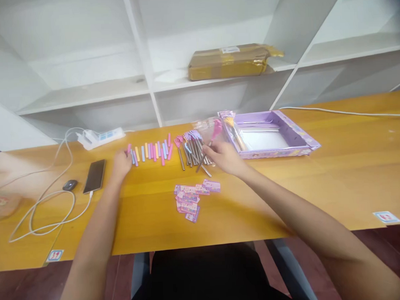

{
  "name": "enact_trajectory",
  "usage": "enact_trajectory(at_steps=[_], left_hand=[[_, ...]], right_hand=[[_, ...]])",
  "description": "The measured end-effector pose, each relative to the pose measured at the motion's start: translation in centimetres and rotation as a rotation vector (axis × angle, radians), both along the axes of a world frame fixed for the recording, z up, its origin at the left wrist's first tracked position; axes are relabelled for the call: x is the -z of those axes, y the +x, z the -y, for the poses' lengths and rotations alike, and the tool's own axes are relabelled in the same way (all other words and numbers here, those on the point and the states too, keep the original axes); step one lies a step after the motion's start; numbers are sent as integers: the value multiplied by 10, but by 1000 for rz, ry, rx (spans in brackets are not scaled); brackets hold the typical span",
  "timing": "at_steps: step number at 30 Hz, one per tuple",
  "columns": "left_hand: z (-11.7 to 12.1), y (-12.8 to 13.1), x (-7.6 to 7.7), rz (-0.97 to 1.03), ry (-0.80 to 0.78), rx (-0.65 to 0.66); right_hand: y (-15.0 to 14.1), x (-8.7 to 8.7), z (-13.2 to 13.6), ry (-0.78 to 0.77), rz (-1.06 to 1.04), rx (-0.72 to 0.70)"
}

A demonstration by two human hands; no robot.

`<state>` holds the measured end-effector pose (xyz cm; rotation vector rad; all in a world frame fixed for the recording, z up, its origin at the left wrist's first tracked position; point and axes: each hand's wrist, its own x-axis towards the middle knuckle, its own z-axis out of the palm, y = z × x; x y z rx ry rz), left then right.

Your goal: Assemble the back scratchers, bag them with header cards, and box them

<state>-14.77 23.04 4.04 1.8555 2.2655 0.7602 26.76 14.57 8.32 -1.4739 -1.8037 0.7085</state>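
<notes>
At the right edge of the pile of metal rods (196, 149), the right hand (224, 158) pinches a pink-headed rod (216, 129) mid-shaft, seemingly keeping its head free. Left of the pile, coloured tubes (154, 153) lie side by side, probably for easy single picking; the left hand (122, 164) grips a pink tube (129, 148).

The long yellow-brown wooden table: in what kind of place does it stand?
Probably a shared workroom: the table has a small numbered sticker at its edge, and white open shelves hold a taped brown cardboard box.
</notes>
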Motion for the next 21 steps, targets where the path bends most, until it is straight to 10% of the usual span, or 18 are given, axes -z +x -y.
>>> enact_trajectory(at_steps=[6, 11, 16, 21], left_hand=[[16, 15, -26, -67, 19, 65], [97, 59, -43, -74, -25, 384], [198, 125, -30, 40, -23, 654], [227, 149, -10, 103, 101, 698]], right_hand=[[48, 5, 69, -161, -590, -37], [51, 21, 104, -176, -887, 10], [32, 43, 120, -165, -1053, 98], [23, 58, 129, -59, -1006, 146]])
